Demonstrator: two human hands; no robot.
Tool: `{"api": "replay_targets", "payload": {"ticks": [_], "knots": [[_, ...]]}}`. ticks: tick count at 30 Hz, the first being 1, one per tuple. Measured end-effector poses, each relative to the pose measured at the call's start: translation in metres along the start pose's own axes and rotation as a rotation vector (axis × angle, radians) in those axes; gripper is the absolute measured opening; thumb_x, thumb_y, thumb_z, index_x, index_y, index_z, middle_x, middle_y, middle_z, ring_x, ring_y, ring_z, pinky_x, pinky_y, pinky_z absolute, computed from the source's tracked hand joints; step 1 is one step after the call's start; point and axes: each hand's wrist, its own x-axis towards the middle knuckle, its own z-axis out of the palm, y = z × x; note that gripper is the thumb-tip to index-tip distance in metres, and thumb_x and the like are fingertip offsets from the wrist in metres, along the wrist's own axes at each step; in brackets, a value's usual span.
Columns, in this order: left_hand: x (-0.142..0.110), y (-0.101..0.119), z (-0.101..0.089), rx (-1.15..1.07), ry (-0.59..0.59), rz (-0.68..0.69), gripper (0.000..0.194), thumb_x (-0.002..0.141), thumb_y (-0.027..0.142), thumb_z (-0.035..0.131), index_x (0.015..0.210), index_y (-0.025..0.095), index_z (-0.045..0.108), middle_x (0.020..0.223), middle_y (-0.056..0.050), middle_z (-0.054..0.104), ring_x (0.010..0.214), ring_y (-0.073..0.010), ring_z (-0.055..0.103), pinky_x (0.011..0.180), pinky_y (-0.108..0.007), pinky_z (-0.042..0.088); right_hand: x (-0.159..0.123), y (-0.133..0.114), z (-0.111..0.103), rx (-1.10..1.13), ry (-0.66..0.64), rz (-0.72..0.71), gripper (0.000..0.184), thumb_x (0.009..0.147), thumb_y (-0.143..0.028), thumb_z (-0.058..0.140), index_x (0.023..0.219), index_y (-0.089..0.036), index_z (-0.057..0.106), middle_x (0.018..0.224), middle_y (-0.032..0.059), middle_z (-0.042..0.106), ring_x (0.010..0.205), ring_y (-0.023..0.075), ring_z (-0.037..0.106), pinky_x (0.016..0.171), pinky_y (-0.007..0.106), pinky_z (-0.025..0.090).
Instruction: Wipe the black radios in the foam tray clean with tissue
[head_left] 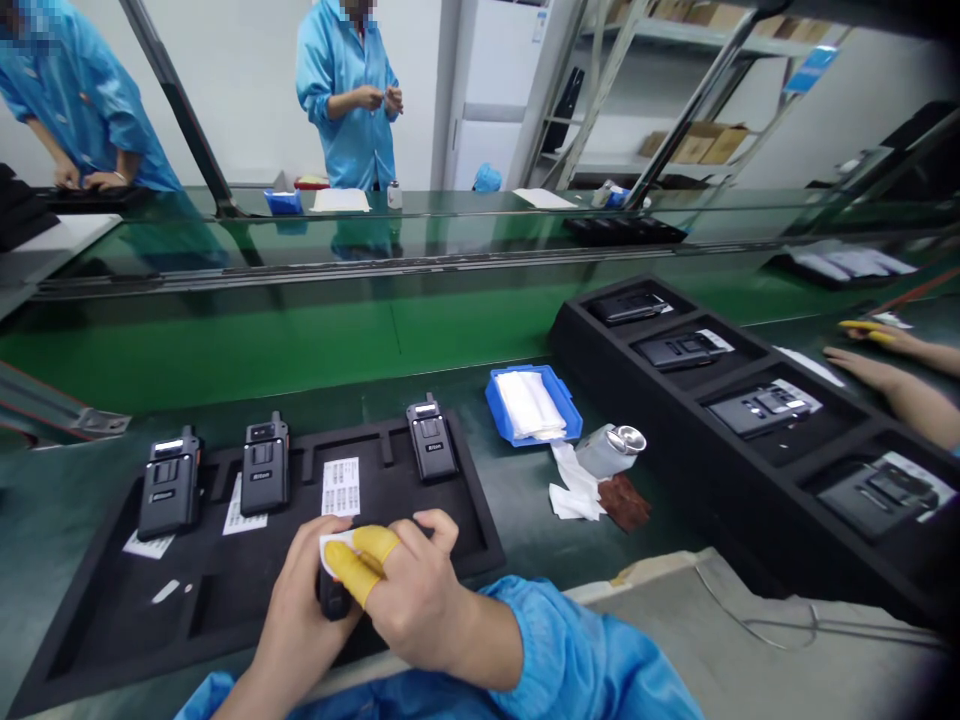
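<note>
My left hand [296, 600] is wrapped round a black handheld device [334, 602], largely hidden by my fingers. With yellow finger cots on two fingers, my right hand [420, 598] pinches a small white wipe [327, 547] against that device. Beneath and beyond my hands lies a black foam tray [240, 595]. Three black handheld radios rest in it: one at the left [171, 485], one beside it [265, 468] and one at the right [433, 442]. A printed label sheet [341, 487] lies between the last two.
Right of the tray are a blue box of white wipes [534, 405], a metal-topped bottle [611, 450], crumpled wipes [576, 490] and a brown cloth [624, 502]. A deep black foam tray [679, 465] holds several devices. A co-worker's hands [892, 365] show at far right; two people stand opposite.
</note>
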Motion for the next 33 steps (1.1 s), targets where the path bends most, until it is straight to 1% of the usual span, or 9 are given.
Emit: {"api": "replay_targets", "payload": {"ticks": [5, 8, 12, 15, 19, 22, 28, 30, 33], "knots": [[0.002, -0.001, -0.003, 0.044, -0.005, -0.048, 0.033, 0.069, 0.022, 0.052, 0.102, 0.02, 0.054, 0.101, -0.006, 0.061, 0.095, -0.021, 0.063, 0.083, -0.033, 0.053, -0.008, 0.026, 0.004, -0.067, -0.015, 0.101, 0.022, 0.084, -0.011, 0.052, 0.092, -0.021, 0.068, 0.084, 0.0013, 0.058, 0.077, 0.0119, 0.044, 0.084, 0.035, 0.021], [0.012, -0.006, -0.01, 0.078, -0.087, -0.153, 0.046, 0.071, 0.031, 0.056, 0.115, 0.02, 0.05, 0.105, -0.007, 0.063, 0.096, -0.0224, 0.064, 0.085, -0.035, 0.052, -0.028, 0.053, -0.001, -0.092, -0.035, 0.202, 0.024, 0.077, -0.005, 0.051, 0.083, -0.021, 0.068, 0.085, 0.0014, 0.058, 0.078, 0.0116, 0.044, 0.085, 0.034, 0.022], [0.049, -0.011, -0.019, 0.096, -0.261, -0.26, 0.076, 0.075, 0.043, 0.056, 0.139, 0.017, 0.028, 0.112, -0.009, 0.063, 0.096, -0.0233, 0.064, 0.084, -0.035, 0.051, -0.061, 0.086, -0.006, -0.112, -0.028, 0.321, 0.032, 0.066, 0.001, 0.046, 0.075, -0.019, 0.069, 0.08, 0.0028, 0.056, 0.077, 0.013, 0.045, 0.082, 0.034, 0.025], [0.09, -0.012, -0.014, 0.263, -0.281, -0.251, 0.08, 0.078, 0.052, 0.052, 0.141, 0.011, 0.024, 0.119, -0.016, 0.058, 0.108, -0.0287, 0.059, 0.087, -0.038, 0.048, -0.078, 0.101, -0.001, 0.013, 0.0, 0.427, 0.04, 0.07, 0.001, 0.042, 0.086, -0.021, 0.071, 0.081, 0.0028, 0.057, 0.077, 0.0132, 0.048, 0.078, 0.031, 0.032], [0.133, -0.016, 0.005, 0.581, -0.31, -0.351, 0.061, 0.082, 0.056, 0.045, 0.121, 0.008, 0.044, 0.105, -0.019, 0.056, 0.09, -0.0327, 0.064, 0.074, -0.04, 0.049, -0.085, 0.105, 0.009, 0.34, 0.081, 0.569, 0.038, 0.08, -0.005, 0.042, 0.101, -0.021, 0.07, 0.087, 0.0031, 0.056, 0.079, 0.0111, 0.054, 0.07, 0.023, 0.043], [0.143, -0.019, 0.015, 0.653, -0.303, -0.364, 0.054, 0.083, 0.053, 0.045, 0.11, 0.006, 0.049, 0.099, -0.021, 0.054, 0.08, -0.0334, 0.065, 0.066, -0.039, 0.048, -0.084, 0.099, 0.014, 0.448, 0.162, 0.607, 0.035, 0.081, -0.008, 0.045, 0.101, -0.022, 0.07, 0.085, 0.0025, 0.056, 0.08, 0.0102, 0.056, 0.07, 0.02, 0.046], [0.135, 0.003, 0.018, 0.729, -0.251, -0.251, 0.051, 0.087, 0.049, 0.043, 0.115, 0.007, 0.048, 0.112, -0.024, 0.047, 0.1, -0.0391, 0.056, 0.077, -0.044, 0.047, -0.083, 0.09, 0.017, 0.54, 0.175, 0.596, 0.033, 0.083, -0.01, 0.048, 0.101, -0.025, 0.071, 0.085, 0.0021, 0.058, 0.079, 0.0102, 0.058, 0.07, 0.02, 0.048], [0.132, 0.021, 0.03, 0.671, -0.277, -0.168, 0.054, 0.085, 0.049, 0.048, 0.12, 0.007, 0.047, 0.112, -0.023, 0.047, 0.105, -0.0413, 0.053, 0.082, -0.048, 0.045, -0.085, 0.089, 0.016, 0.548, 0.172, 0.611, 0.032, 0.083, -0.011, 0.049, 0.102, -0.025, 0.071, 0.086, 0.0025, 0.059, 0.079, 0.0109, 0.058, 0.069, 0.021, 0.049], [0.129, 0.044, 0.063, 0.577, -0.36, -0.157, 0.078, 0.078, 0.059, 0.056, 0.139, 0.017, 0.031, 0.118, -0.02, 0.047, 0.098, -0.0355, 0.058, 0.078, -0.041, 0.048, -0.09, 0.091, 0.014, 0.54, 0.156, 0.628, 0.028, 0.083, -0.014, 0.052, 0.1, -0.025, 0.071, 0.086, 0.0031, 0.06, 0.08, 0.0121, 0.059, 0.069, 0.022, 0.049]]}}
